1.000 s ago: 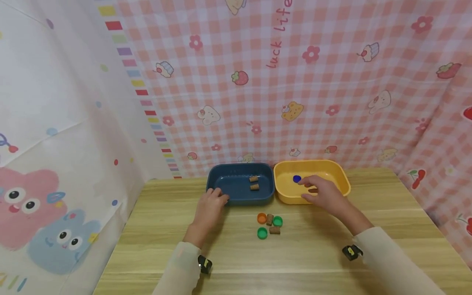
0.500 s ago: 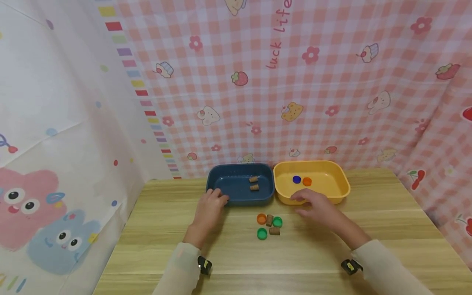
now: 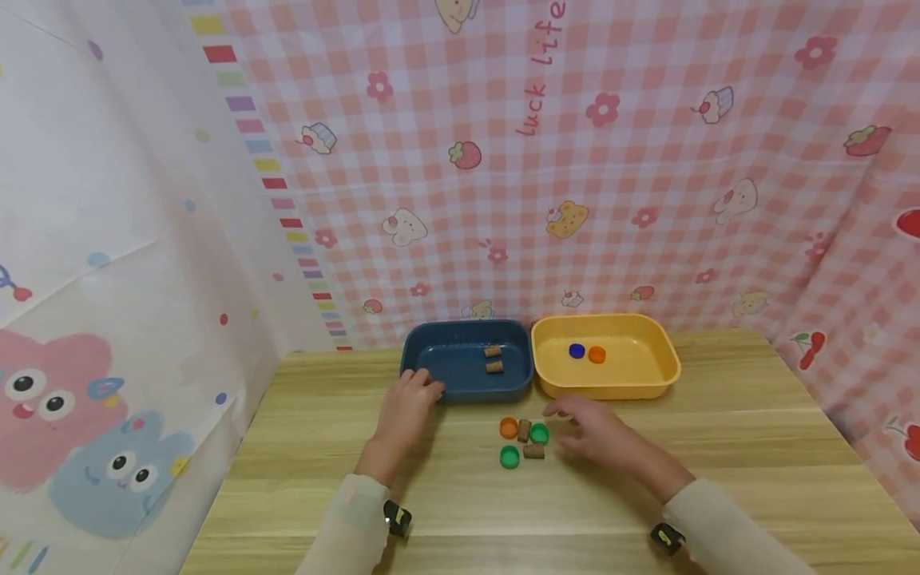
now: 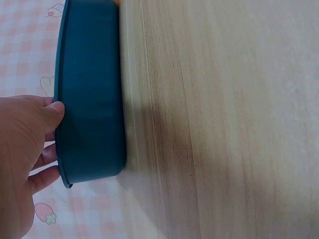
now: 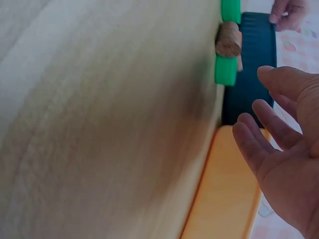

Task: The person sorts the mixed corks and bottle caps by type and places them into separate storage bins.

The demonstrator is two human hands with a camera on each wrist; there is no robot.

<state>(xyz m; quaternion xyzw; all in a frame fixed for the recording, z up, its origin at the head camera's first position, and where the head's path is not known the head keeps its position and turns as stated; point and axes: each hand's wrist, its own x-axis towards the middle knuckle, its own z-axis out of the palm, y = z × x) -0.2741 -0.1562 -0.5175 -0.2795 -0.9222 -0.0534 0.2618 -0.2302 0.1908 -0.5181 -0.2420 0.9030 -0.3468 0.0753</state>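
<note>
My left hand [image 3: 410, 403] holds the front left rim of a dark blue tray [image 4: 94, 89], thumb on the outer wall and fingers over the edge. Two corks [image 3: 493, 366] lie inside that tray. Beside it stands a yellow tray [image 3: 618, 392] with a blue bottle cap [image 3: 576, 350] and an orange cap [image 3: 597, 354] in it. Over the table, just right of a small cluster, is my right hand [image 3: 604, 435], fingers spread and holding nothing. The cluster has two green caps [image 3: 509, 457], an orange cap [image 3: 509, 428] and two corks [image 3: 534, 452].
Both trays stand side by side at the back of the wooden table [image 3: 460, 511]. A pink checked cloth [image 3: 431, 184] hangs right behind them. White printed cloth [image 3: 144, 319] hangs at the left.
An orange cap has been let go in the yellow tray. My right hand has drawn back from that tray, down and left toward the cluster. My left hand stays on the blue tray's rim.
</note>
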